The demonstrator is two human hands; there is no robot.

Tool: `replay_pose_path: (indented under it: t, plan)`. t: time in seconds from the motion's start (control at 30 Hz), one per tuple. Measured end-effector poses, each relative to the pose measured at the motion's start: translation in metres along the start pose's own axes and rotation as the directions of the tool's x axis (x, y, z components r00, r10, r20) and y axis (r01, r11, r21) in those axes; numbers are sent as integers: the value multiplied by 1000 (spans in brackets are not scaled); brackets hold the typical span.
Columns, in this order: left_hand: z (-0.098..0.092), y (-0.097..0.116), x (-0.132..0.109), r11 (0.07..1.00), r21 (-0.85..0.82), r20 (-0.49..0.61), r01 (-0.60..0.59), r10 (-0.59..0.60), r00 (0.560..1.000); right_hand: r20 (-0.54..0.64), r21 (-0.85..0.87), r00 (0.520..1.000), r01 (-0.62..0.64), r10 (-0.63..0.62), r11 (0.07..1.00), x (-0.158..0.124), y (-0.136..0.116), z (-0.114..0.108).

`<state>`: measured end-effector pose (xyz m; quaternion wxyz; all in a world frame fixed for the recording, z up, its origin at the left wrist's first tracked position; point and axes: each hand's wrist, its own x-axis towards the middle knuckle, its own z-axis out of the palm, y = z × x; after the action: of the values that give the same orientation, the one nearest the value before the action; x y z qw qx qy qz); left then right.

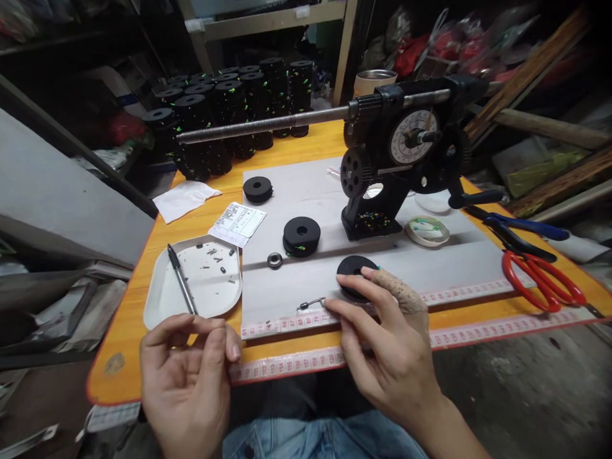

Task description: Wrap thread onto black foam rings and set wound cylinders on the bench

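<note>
My left hand (189,376) is at the front left, thumb and fingertips pinched together. Whatever lies between those tips is too small to make out. My right hand (387,331) reaches over the front of the board with its fingers apart. Two of its fingertips rest on a round black foam spool (352,265), and one finger wears a tan wrap (399,292). Its index fingertip touches or nearly touches the end of a small dark fitting with a thin wire (306,306). Behind are a second black spool (301,234) with green ends and a small black ring (275,260).
A white tray (157,299) holds a pen (180,277) and tiny parts. A geared hand-crank device (377,185) extends a threaded rod (268,124) leftward. Red-handled scissors (516,287) lie right. A measuring tape (296,366) follows the front edge. Stacked spools (229,95) stand behind.
</note>
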<state>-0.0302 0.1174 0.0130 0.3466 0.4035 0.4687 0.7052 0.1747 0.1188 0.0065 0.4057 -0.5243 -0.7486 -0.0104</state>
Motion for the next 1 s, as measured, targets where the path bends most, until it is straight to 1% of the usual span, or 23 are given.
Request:
replay_pose_path:
  t: [0.13, 0.3, 0.43, 0.73, 1.0]
  plan:
    - [0, 0, -1, 1000, 3, -6, -3, 3, 1000, 17, 13, 999, 30, -30, 999, 0, 1, 0]
    - [0, -1, -1, 1000, 22, -12, 10, -9, 1000, 3, 15, 999, 36, -36, 999, 1, -1, 0]
    - [0, -1, 0, 1000, 25, -5, 5, -4, 1000, 40, 72, 997, 55, -58, 996, 0, -6, 0]
    - [1, 0, -1, 1000, 18, -13, 18, -18, 1000, 76, 116, 994, 66, -75, 991, 2, -16, 7]
    - [-1, 0, -1, 999, 7, -24, 39, -39, 999, 82, 114, 993, 80, -89, 990, 3, -17, 12]
